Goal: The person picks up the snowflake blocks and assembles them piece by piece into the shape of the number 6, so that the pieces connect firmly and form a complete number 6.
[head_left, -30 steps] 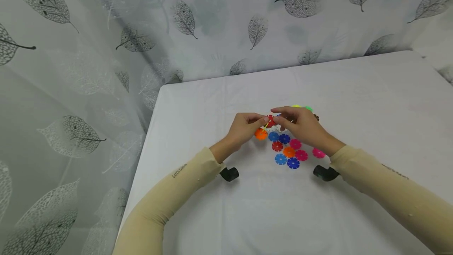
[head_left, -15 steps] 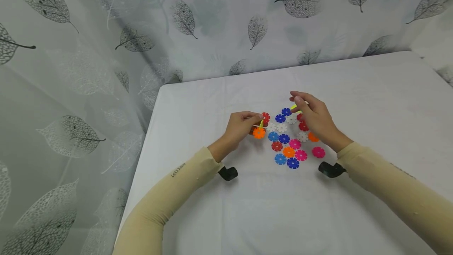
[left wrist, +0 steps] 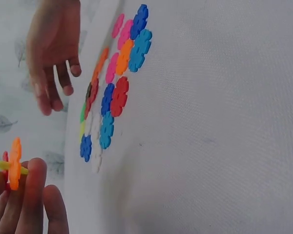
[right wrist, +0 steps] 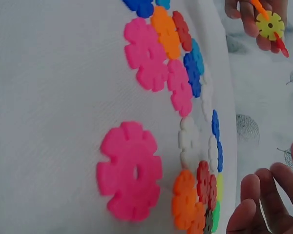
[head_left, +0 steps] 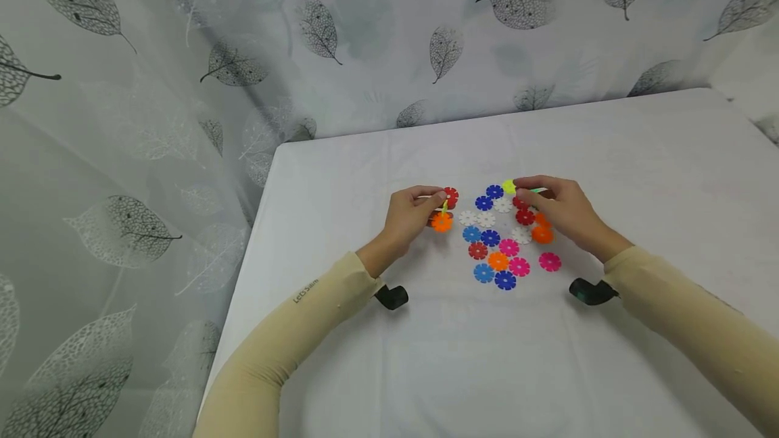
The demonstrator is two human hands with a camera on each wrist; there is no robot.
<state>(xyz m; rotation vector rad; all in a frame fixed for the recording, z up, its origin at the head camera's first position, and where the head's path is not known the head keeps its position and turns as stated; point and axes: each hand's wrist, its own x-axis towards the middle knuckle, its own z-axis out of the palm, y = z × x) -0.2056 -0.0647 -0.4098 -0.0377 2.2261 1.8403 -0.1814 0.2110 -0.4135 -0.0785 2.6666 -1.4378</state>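
My left hand (head_left: 406, 218) pinches a small cluster of flower-shaped notched discs between thumb and fingers. In it, an orange disc (head_left: 441, 223) and a red disc (head_left: 452, 195) are slotted onto a yellow disc (right wrist: 262, 30), which faces the right wrist view. To the right, my right hand (head_left: 566, 211) hovers low over the far right of the loose discs, its fingers loosely bent and holding nothing. Beneath it lie dark red discs (head_left: 525, 217) and an orange disc (head_left: 542, 234). A green disc (right wrist: 216, 218) and a brown one are partly hidden by that hand in the head view.
Several blue, white, pink, red and orange discs lie flat on the white tablecloth (head_left: 487, 357) between the hands. A single pink disc (head_left: 550, 262) sits apart near the right forearm. Behind the table hangs a leaf-patterned curtain (head_left: 377, 39).
My right hand has left the cluster and moved right over the loose discs, lowering in the last half second. The left hand has drifted slightly left, still holding the cluster.
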